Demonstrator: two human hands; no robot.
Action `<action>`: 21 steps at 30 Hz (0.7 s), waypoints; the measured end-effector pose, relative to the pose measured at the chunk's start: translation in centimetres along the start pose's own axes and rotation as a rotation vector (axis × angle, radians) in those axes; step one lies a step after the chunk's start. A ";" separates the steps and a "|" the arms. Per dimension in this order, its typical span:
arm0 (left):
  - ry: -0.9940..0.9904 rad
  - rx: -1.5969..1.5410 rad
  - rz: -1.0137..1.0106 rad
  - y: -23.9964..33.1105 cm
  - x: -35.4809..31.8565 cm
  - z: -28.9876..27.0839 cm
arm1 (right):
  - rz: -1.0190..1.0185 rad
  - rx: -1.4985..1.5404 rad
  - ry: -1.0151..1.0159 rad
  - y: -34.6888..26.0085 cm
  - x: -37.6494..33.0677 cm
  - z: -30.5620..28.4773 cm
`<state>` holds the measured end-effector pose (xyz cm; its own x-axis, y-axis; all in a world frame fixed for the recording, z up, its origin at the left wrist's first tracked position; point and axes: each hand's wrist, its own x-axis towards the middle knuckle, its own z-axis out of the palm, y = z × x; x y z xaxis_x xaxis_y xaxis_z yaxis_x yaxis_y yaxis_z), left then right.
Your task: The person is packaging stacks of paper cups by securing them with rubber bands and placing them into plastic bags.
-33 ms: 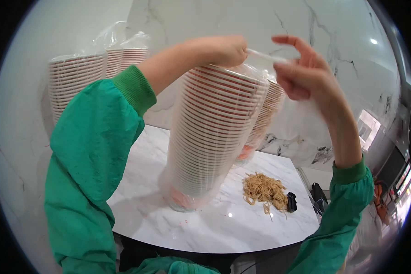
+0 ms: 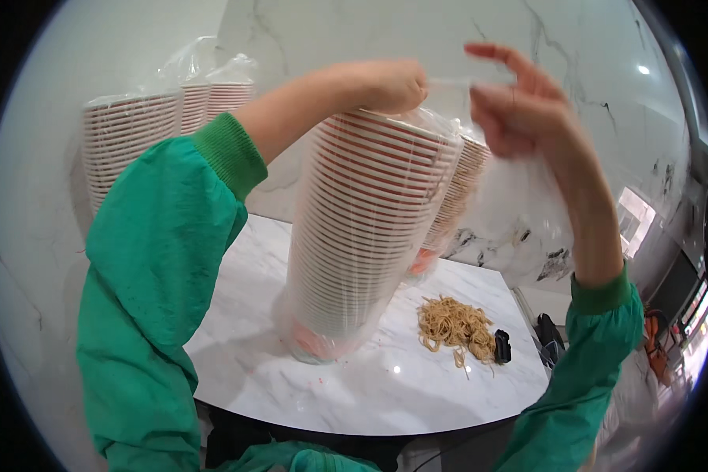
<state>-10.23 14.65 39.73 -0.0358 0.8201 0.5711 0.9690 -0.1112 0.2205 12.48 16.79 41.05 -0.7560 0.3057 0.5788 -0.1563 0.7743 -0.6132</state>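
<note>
A tall stack of paper bowls (image 2: 370, 212) in a clear plastic bag (image 2: 322, 346) stands on the table before me, leaning slightly right. My left hand (image 2: 393, 85) is closed at its top, gripping the gathered plastic. From it a pale, thin strand runs to my right hand (image 2: 519, 106), raised to the right. That hand is smeared by motion: its index finger sticks out and the other fingers look curled. What they hold is hidden. Loose clear film hangs below the right hand.
A second bagged stack (image 2: 456, 200) stands right behind the first. More bagged stacks (image 2: 130, 134) are at the back left by the marble wall (image 2: 417, 31). On the table (image 2: 354, 409) lie a heap of tan rubber bands (image 2: 452, 322) and a small black object (image 2: 502, 346).
My right hand has shifted slightly up and left, its index finger higher. The left hand and the bagged stack have hardly moved.
</note>
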 end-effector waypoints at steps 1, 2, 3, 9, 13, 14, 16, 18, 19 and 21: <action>0.016 -0.058 0.053 0.1 0.1 0.1 | -0.135 0.004 0.071 -0.4 0.8 0.5; 0.031 -0.113 0.099 0.3 0.0 0.2 | -0.176 -0.021 0.121 -0.5 2.5 0.2; 0.023 -0.110 0.096 0.4 -0.1 0.3 | -0.217 -0.043 0.170 -0.5 4.0 -0.1; 0.269 -0.089 0.162 1.3 -1.1 -1.4 | -0.441 -1.106 0.406 4.7 8.7 -4.6; 0.189 -0.248 0.072 1.4 -2.0 -2.4 | -0.181 -1.099 0.009 3.4 4.4 -2.8; 0.168 -0.280 0.041 1.4 -2.3 -2.5 | 0.027 -0.903 -0.239 2.4 3.5 -2.5; 0.146 -0.289 0.049 1.2 -2.4 -3.6 | 0.056 -0.390 -0.138 1.6 1.5 -2.5; -0.074 -0.364 -0.044 0.7 -1.8 -5.7 | -0.012 -0.010 -0.237 0.2 1.5 -3.3; -0.079 -0.362 -0.040 1.0 -1.9 -5.8 | -0.023 0.209 -0.369 0.0 2.0 -3.9; 0.030 -0.475 -0.013 1.6 -2.6 -5.9 | -0.083 0.287 -0.365 0.8 2.9 -3.6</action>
<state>-10.08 9.02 43.29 -0.0609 0.8071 0.5873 0.7498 -0.3513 0.5606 12.46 20.29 44.24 -0.8997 -0.0057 0.4364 -0.3560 0.5881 -0.7262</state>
